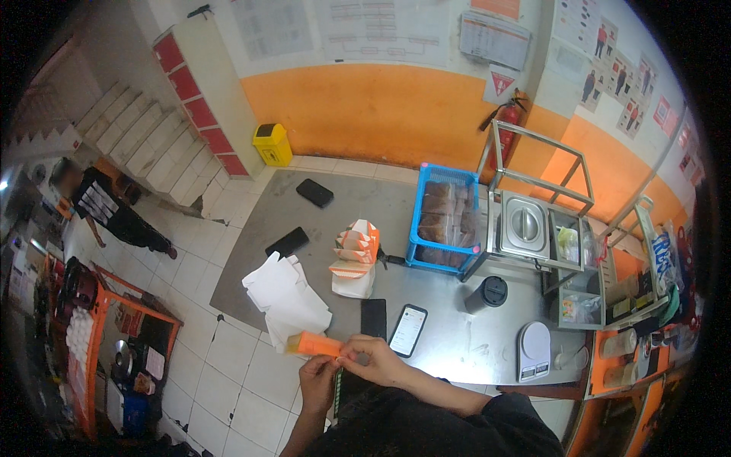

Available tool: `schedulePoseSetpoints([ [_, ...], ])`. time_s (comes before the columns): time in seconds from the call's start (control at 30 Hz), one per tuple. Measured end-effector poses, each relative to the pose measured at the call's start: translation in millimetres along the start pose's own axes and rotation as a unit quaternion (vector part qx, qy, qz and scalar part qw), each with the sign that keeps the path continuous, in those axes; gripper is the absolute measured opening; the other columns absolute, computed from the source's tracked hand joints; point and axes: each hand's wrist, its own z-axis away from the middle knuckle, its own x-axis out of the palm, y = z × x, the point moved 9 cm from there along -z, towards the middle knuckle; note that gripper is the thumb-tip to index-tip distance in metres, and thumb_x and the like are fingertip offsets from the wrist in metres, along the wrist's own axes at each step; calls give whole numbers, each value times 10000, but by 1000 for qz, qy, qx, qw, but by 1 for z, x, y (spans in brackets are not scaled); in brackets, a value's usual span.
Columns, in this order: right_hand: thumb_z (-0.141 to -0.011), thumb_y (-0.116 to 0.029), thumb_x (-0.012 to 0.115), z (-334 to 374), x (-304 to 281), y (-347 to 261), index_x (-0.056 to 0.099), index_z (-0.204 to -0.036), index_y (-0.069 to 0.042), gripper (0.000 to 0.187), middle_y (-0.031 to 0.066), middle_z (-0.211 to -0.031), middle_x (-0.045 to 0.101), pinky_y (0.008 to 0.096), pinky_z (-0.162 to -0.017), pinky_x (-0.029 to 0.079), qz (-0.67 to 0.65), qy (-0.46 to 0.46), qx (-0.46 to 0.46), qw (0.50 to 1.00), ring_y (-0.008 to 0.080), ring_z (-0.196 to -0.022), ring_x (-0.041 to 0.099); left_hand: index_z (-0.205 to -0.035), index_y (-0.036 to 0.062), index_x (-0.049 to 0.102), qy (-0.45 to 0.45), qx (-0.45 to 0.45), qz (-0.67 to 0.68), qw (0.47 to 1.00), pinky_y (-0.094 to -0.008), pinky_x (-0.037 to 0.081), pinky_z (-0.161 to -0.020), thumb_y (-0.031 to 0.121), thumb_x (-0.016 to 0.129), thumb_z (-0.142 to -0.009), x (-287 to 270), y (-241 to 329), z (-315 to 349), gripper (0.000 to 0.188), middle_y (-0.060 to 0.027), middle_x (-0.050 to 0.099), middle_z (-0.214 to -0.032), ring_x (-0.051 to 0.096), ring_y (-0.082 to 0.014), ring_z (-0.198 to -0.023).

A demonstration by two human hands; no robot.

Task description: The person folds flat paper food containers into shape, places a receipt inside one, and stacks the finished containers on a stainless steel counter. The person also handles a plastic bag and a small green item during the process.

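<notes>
Close to my body, at the near edge of the steel table, both hands grip a small orange paper carton (316, 344) with a yellowish far end. My left hand (318, 375) pinches it from below, fingers closed. My right hand (373, 361) closes on its right end, the fingertips meeting those of the left. Just beyond lie flat white carton blanks (285, 295), loosely piled. Behind them stands a nested stack of folded orange-and-white cartons (356, 255). Exactly how the held carton is folded is too small to tell.
On the steel table (251, 221) lie a lit phone (408, 330) and dark phones (314, 193). A blue basket (412, 242) of bagged brown food, a dark tumbler (487, 295), a white scale (534, 350) and a metal rack (491, 199) stand right. A person (114, 206) walks at left.
</notes>
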Motion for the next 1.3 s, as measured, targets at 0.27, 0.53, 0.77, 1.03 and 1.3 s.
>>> schedulePoseSetpoints([
  [0.27,-845,-31,736,6,1,3,658,-920,9,115,69,-810,592,303,-703,494,-1,42,31,999,156,-751,576,-992,-13,687,-36,16,-6,999,-280,524,-874,-31,706,-890,8,8,1,105,-78,699,-992,651,-139,-919],
  [0.53,-891,-29,703,7,7,9,669,-969,19,97,75,-851,605,283,-748,485,-39,-26,36,998,143,-817,581,-955,-11,677,-17,-12,-4,1000,-293,524,-847,-4,719,-877,6,8,5,89,-81,702,-971,655,-140,-892],
  [0.77,-935,-33,672,9,8,6,695,-1030,37,120,100,-994,644,282,-789,495,-82,-49,18,995,167,-911,622,-965,-12,681,-34,10,-17,999,-293,540,-835,-20,711,-874,4,11,6,97,-81,714,-966,673,-147,-878],
  [1.03,-939,-41,673,10,8,-4,716,-1015,20,107,106,-979,661,307,-802,511,-62,-36,13,997,192,-933,641,-1132,-18,654,-23,33,14,999,-308,539,-905,-17,702,-889,7,13,6,248,-90,692,-1099,668,-172,-990],
  [1.3,-855,-77,766,8,-1,8,667,-970,-32,158,150,-1187,612,401,-1024,429,-18,-17,46,999,285,-1204,553,-1217,-6,605,-74,-5,0,997,-352,503,-988,90,655,-967,12,7,5,272,-89,656,-1180,634,-195,-1099],
])
